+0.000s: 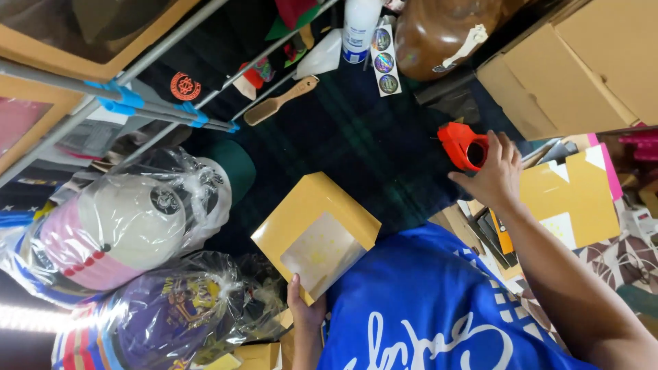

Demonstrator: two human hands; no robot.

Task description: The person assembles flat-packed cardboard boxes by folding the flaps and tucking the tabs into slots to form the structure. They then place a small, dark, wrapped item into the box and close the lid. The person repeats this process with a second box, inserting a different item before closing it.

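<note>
A: While the left hand (305, 312) steadies the yellow box (315, 233) from its six o'clock edge, where has the other one gone?

B: Out toward two o'clock. The right hand (495, 175) is stretched over the dark plaid cloth (370, 137), fingers spread and curled loosely about the red tape dispenser (465, 145). They touch it, but whether they have closed on it I cannot tell.

A: And the left fingers?

B: Pinched on the box's lower corner, thumb showing on top, the rest hidden underneath. My guess is that this grip keeps the box tilted up and still near the blue shirt (425, 301) while the other arm is away.

A: Describe the box.

B: Flat, squarish cardboard in mustard yellow, turned like a diamond, sitting at the centre of the view. Its face has a pale window panel dotted with small yellow specks, and the edges look crisp and unbent.

A: What surrounds it?

B: At nine o'clock, caps wrapped in clear plastic bags (130, 226), probably bagged against dust. A wooden brush (281, 101) lies at eleven, a white bottle (360, 27) and a strip of round stickers (384, 58) at twelve. Plain brown cartons (582, 62) are stacked at one o'clock, and a flattened yellow box (572, 199) lies at three, just beside the reaching arm
</note>
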